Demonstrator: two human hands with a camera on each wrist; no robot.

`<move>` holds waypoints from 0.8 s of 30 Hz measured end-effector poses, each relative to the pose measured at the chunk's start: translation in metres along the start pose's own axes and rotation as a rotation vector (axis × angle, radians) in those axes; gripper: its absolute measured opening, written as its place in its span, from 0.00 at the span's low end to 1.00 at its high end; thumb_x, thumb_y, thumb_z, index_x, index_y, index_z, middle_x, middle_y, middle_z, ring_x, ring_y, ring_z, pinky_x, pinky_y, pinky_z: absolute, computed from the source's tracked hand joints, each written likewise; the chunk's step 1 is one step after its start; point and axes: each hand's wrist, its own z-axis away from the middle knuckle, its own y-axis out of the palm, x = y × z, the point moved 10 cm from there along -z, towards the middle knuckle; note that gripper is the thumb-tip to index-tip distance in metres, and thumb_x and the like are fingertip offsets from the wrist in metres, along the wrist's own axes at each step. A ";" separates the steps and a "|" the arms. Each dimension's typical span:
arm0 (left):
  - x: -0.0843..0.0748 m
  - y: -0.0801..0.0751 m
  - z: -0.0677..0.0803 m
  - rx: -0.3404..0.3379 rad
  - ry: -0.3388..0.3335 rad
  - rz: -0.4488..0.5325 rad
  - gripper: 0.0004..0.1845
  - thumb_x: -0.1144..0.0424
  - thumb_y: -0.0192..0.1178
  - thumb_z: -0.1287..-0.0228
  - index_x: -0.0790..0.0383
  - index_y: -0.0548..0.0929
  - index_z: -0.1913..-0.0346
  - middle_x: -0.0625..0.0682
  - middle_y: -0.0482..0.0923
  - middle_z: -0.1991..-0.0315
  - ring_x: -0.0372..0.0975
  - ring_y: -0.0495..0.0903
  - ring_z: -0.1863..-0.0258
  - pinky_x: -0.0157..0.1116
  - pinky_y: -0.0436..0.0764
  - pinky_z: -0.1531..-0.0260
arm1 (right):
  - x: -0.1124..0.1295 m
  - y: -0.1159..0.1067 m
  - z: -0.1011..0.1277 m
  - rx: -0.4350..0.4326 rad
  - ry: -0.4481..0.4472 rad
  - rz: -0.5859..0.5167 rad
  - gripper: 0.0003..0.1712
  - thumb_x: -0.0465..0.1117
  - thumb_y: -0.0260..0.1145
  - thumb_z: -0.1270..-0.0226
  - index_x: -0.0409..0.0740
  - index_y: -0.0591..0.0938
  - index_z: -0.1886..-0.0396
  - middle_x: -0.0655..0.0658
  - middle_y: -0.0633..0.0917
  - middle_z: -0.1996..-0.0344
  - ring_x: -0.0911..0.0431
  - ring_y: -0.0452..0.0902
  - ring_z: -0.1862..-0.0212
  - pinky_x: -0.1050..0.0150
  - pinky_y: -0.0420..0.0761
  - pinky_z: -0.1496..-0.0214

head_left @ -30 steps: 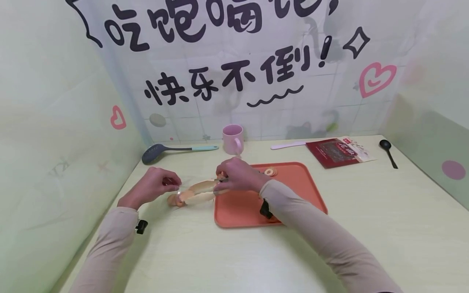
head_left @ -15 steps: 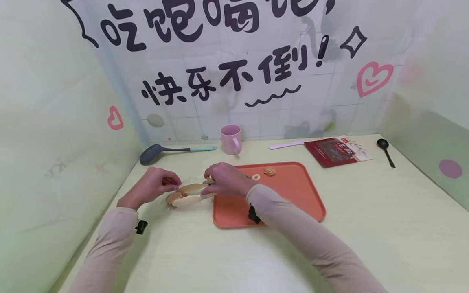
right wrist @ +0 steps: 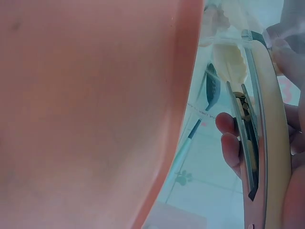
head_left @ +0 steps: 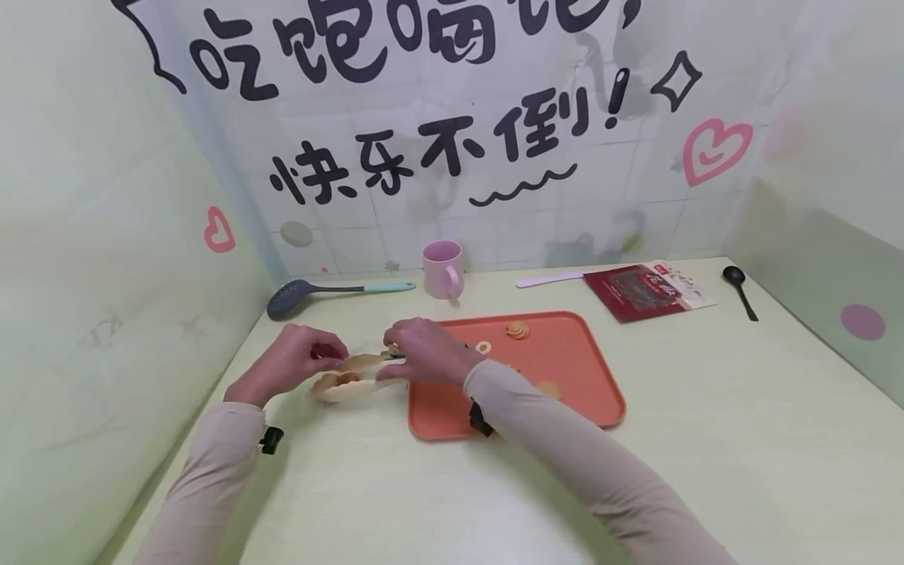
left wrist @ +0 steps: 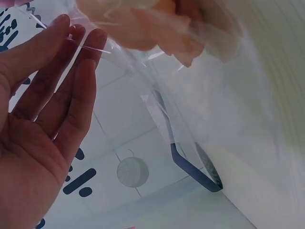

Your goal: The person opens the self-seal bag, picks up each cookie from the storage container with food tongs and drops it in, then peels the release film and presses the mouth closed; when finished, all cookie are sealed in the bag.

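Note:
In the head view my left hand [head_left: 293, 361] hovers at the left of the table, thumb and fingertips pinching the edge of a clear plastic bag [left wrist: 214, 90]. Peach-orange snack pieces [left wrist: 167, 28] show through the film in the left wrist view. My right hand [head_left: 429, 353] grips a pair of tongs [head_left: 365, 362] with broad cream-coloured arms and metal parts. Their tips reach left to the snack pieces at the bag's mouth; whether they hold a piece is hard to tell. The right wrist view shows the tongs [right wrist: 269, 114] close up, fingers curled about them.
An orange tray [head_left: 579, 361] bears a swirl-shaped snack [head_left: 518, 330], a small ring [head_left: 483, 342] and a pale piece [head_left: 548, 389]. Behind stand a slotted spoon [head_left: 289, 298], a pink mug [head_left: 442, 271], a pink-handled utensil [head_left: 551, 279], a red packet [head_left: 628, 292] and a black spoon [head_left: 736, 276].
My right hand has moved left with the tongs, their tips going farther into the bag. Snack pieces on the tray have come into sight. My left hand has stayed nearly still.

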 end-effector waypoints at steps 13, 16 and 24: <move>0.005 -0.002 0.002 -0.027 0.018 -0.048 0.04 0.69 0.71 0.42 0.61 0.89 0.64 0.48 0.88 0.69 0.32 0.84 0.69 0.28 0.82 0.65 | -0.026 -0.038 0.030 -0.036 0.022 -0.063 0.26 0.59 0.74 0.40 0.43 0.85 0.56 0.48 0.86 0.66 0.59 0.75 0.66 0.65 0.76 0.63; 0.004 -0.003 0.003 -0.030 0.024 -0.045 0.04 0.70 0.71 0.42 0.61 0.89 0.64 0.49 0.88 0.69 0.33 0.84 0.69 0.28 0.82 0.65 | -0.036 -0.053 0.044 -0.065 0.018 -0.054 0.27 0.60 0.74 0.41 0.43 0.85 0.56 0.48 0.85 0.67 0.59 0.75 0.68 0.64 0.76 0.63; 0.006 -0.005 0.003 -0.028 0.010 -0.037 0.04 0.70 0.71 0.42 0.61 0.89 0.63 0.48 0.88 0.69 0.33 0.84 0.69 0.28 0.83 0.64 | -0.086 -0.081 0.082 -0.092 0.102 0.020 0.31 0.61 0.76 0.44 0.42 0.86 0.53 0.46 0.88 0.63 0.55 0.81 0.65 0.58 0.83 0.58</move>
